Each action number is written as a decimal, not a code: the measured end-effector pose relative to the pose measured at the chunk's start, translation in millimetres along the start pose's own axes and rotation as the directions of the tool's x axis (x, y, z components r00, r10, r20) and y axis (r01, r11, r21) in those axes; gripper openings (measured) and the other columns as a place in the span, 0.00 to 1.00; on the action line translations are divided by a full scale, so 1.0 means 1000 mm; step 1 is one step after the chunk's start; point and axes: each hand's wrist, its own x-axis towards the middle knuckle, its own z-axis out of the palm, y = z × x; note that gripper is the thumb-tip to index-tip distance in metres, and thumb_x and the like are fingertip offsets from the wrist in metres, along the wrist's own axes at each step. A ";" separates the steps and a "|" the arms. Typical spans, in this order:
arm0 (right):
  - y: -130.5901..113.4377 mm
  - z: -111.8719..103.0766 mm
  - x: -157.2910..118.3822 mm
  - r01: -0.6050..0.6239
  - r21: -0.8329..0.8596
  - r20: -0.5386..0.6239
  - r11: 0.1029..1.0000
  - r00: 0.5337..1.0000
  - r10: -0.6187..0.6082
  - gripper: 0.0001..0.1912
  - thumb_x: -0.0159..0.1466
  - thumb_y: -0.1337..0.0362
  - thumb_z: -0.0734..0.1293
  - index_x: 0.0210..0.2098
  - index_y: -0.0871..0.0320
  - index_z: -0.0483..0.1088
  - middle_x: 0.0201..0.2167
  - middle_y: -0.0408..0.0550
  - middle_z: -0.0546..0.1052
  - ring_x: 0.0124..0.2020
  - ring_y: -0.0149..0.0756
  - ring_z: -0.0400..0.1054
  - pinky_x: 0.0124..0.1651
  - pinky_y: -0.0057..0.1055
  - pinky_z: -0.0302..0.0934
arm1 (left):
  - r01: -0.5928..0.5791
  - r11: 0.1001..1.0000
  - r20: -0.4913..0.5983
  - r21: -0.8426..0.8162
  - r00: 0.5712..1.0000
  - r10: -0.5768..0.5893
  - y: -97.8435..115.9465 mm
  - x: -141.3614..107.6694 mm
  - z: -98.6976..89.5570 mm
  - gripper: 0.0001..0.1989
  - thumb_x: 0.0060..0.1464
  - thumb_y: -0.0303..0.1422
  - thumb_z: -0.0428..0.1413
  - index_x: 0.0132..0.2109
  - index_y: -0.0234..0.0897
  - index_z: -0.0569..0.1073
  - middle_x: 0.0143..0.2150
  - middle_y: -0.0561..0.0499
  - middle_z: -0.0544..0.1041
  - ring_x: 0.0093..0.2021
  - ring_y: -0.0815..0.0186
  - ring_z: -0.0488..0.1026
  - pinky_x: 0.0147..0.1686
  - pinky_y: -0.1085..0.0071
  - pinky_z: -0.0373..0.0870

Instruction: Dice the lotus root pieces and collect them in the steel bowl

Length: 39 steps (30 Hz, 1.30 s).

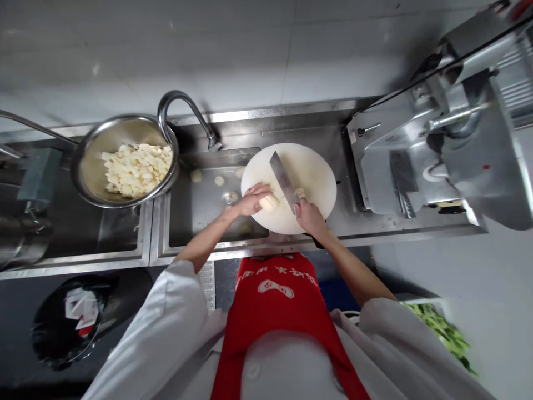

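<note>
My right hand (310, 218) is wrapped round the handle of a cleaver (283, 176), its broad blade slanting up and left over the round white cutting board (318, 166). My left hand (253, 200) rests at the board's left edge, its fingers on a pale peeled vegetable (270, 203) whose exact kind I cannot make out. Between the two hands a short gap separates the vegetable from the blade. A small pale piece (299, 191) lies by the cleaver's lower end, partly hidden by the blade and my right hand.
Left of the board, a sink basin (200, 216) holds several pale pieces, beneath a curved faucet (177, 95). A steel bowl (79, 178) of pale slices (137, 169) stands farther left. At right are a slicing machine (458, 122) and another cleaver (400, 180). Green vegetables (441, 330) sit below right.
</note>
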 end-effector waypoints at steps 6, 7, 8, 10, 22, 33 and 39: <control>-0.004 0.004 -0.019 -0.050 -0.032 0.061 0.998 0.997 0.052 0.15 0.71 0.62 0.52 0.48 0.64 0.64 0.37 0.59 0.76 0.40 0.46 0.73 0.40 0.33 0.59 | 0.280 0.959 -0.177 0.034 0.946 -0.270 0.022 -0.011 0.035 0.29 0.45 0.41 0.67 0.53 0.38 0.71 0.48 0.44 0.72 0.50 0.54 0.68 0.51 0.57 0.66; -0.007 0.004 -0.020 -0.038 -0.035 0.063 0.999 0.997 0.040 0.15 0.71 0.63 0.52 0.48 0.63 0.63 0.37 0.59 0.76 0.40 0.46 0.73 0.39 0.33 0.59 | 0.322 0.947 -0.267 0.002 0.913 -0.309 0.028 -0.019 0.043 0.28 0.46 0.42 0.66 0.53 0.38 0.71 0.48 0.44 0.71 0.50 0.54 0.67 0.52 0.57 0.66; -0.011 0.003 -0.020 -0.028 -0.041 0.060 0.999 0.998 0.031 0.15 0.71 0.63 0.52 0.48 0.63 0.63 0.37 0.59 0.76 0.40 0.46 0.73 0.40 0.33 0.60 | 0.342 0.939 -0.347 -0.036 0.877 -0.333 0.033 -0.027 0.049 0.26 0.48 0.42 0.65 0.53 0.38 0.71 0.49 0.44 0.70 0.51 0.55 0.67 0.53 0.57 0.65; -0.018 0.001 -0.018 -0.015 -0.052 0.047 0.999 0.999 0.018 0.15 0.72 0.63 0.51 0.49 0.63 0.63 0.37 0.59 0.76 0.40 0.46 0.73 0.40 0.33 0.60 | 0.338 0.935 -0.457 -0.110 0.818 -0.349 0.039 -0.040 0.055 0.20 0.53 0.42 0.62 0.50 0.39 0.72 0.49 0.45 0.70 0.53 0.57 0.67 0.55 0.58 0.64; -0.038 0.014 0.008 0.017 -0.081 0.139 0.997 0.990 -0.005 0.19 0.72 0.61 0.50 0.52 0.66 0.64 0.41 0.64 0.76 0.44 0.48 0.72 0.43 0.34 0.60 | 0.193 0.945 -0.462 -0.264 0.834 -0.300 0.028 -0.050 0.063 0.10 0.61 0.38 0.54 0.43 0.36 0.73 0.45 0.45 0.73 0.49 0.64 0.70 0.52 0.65 0.69; -0.058 0.018 0.009 0.029 -0.072 0.174 0.997 0.985 -0.016 0.19 0.71 0.62 0.50 0.52 0.66 0.64 0.41 0.63 0.76 0.44 0.46 0.71 0.43 0.34 0.60 | 0.165 0.950 -0.474 -0.264 0.836 -0.277 0.027 -0.051 0.063 0.09 0.62 0.37 0.53 0.44 0.37 0.73 0.44 0.46 0.73 0.49 0.63 0.70 0.52 0.64 0.70; -0.063 0.021 0.004 0.024 -0.085 0.180 0.996 0.984 -0.008 0.20 0.71 0.61 0.49 0.53 0.66 0.63 0.41 0.63 0.76 0.43 0.47 0.72 0.44 0.36 0.61 | 0.143 0.951 -0.484 -0.273 0.834 -0.265 0.023 -0.051 0.067 0.09 0.62 0.36 0.53 0.44 0.37 0.73 0.44 0.46 0.73 0.49 0.63 0.70 0.52 0.63 0.69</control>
